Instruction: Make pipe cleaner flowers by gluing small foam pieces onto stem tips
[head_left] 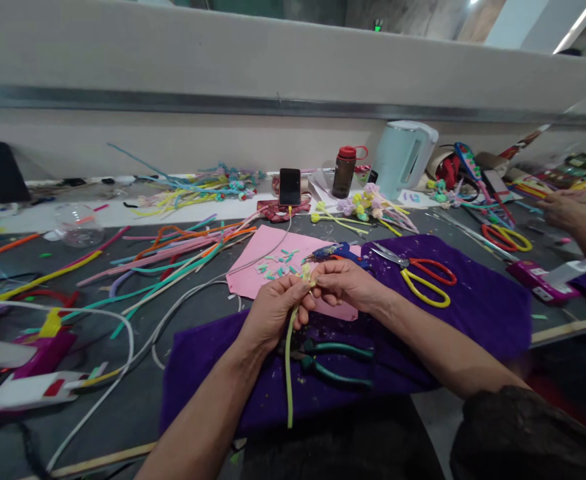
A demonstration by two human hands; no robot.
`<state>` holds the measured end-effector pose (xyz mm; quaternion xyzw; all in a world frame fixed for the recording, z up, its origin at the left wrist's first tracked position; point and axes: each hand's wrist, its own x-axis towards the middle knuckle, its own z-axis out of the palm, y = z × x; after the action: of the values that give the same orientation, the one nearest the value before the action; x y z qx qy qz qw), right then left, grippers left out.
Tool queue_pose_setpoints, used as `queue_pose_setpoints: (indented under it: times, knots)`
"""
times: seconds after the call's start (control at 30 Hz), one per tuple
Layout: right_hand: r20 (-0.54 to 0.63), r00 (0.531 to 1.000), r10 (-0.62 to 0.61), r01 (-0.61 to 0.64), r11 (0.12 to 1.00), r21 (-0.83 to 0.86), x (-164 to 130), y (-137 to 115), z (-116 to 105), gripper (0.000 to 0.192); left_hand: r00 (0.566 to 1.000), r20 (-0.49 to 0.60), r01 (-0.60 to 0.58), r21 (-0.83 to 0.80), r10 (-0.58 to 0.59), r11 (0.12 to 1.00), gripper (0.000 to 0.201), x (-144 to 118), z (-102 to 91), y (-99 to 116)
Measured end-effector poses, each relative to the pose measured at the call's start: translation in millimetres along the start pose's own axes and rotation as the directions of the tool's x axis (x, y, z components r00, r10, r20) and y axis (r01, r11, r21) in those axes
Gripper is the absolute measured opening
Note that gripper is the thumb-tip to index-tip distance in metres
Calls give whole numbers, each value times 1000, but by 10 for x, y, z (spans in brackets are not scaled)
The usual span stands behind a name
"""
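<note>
My left hand (273,310) grips a light green pipe cleaner stem (289,373) near its top; the stem hangs down toward me. My right hand (345,281) pinches the small yellow-green flower head (307,272) at the top of that stem. Both hands hover over a purple cloth (477,300). Teal-handled pliers (335,363) lie on the cloth just below my hands. A pink sheet (253,273) with small green snippets lies beyond my fingers, next to a blue glue gun (340,251).
Red-and-yellow scissors (425,275) lie on the cloth to the right. Many coloured pipe cleaners (173,257) spread left. A phone (289,186), a brown bottle (345,171) and a kettle (403,157) stand at the back. Another person's hand (570,210) works at far right.
</note>
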<state>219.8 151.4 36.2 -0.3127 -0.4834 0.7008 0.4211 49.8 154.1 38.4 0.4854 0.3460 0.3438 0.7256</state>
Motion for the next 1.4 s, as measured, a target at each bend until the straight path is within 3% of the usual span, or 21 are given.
queue_pose_setpoints:
  times: [0.1,0.17,0.27,0.33,0.5,0.7,0.8,0.93,1.03,1.17,1.27,1.4]
  knots:
    - [-30,999,-31,26,987,-158,-32,-113,-14,21,1000,-17,6,3,-6,1000,27,3,-16,20]
    - [-106,986,-129,89,944,-318,-78,-248,-75,22,999,-38,-5,2,5,1000,28,11,-34,39]
    - [-294,890,-347,194,874,-445,-216,-455,-249,24,996,-77,-42,1,42,999,27,30,-67,59]
    - [-382,838,-389,188,864,-467,-366,-531,-385,25,994,-92,-51,2,51,999,26,44,-83,62]
    - [-527,775,-349,-44,802,-595,-813,-456,-650,23,997,-73,-33,-6,33,999,25,55,-88,53]
    - [-562,778,-280,-238,697,-677,-1102,-376,-854,29,996,-81,-37,11,38,999,25,43,-91,63]
    - [-554,767,-323,-287,599,-747,-1229,-402,-954,29,995,-90,-35,21,37,999,25,44,-98,68]
    - [-584,728,-359,-449,394,-802,-1403,-370,-1077,32,997,-75,-14,37,16,999,25,36,-87,74]
    - [-534,751,-387,-508,177,-843,-1444,-303,-1149,30,997,-83,3,52,1,999,25,27,-77,78]
    - [-407,803,-436,-495,-105,-863,-1377,-234,-1197,25,997,-73,-8,48,11,999,25,34,-91,69]
    - [-349,837,-422,-446,-154,-882,-1289,-215,-1132,22,997,-72,-29,45,32,999,25,44,-107,56]
    - [-250,883,-397,-323,-128,-938,-1151,-234,-889,18,997,-67,-32,46,35,998,25,46,-115,44]
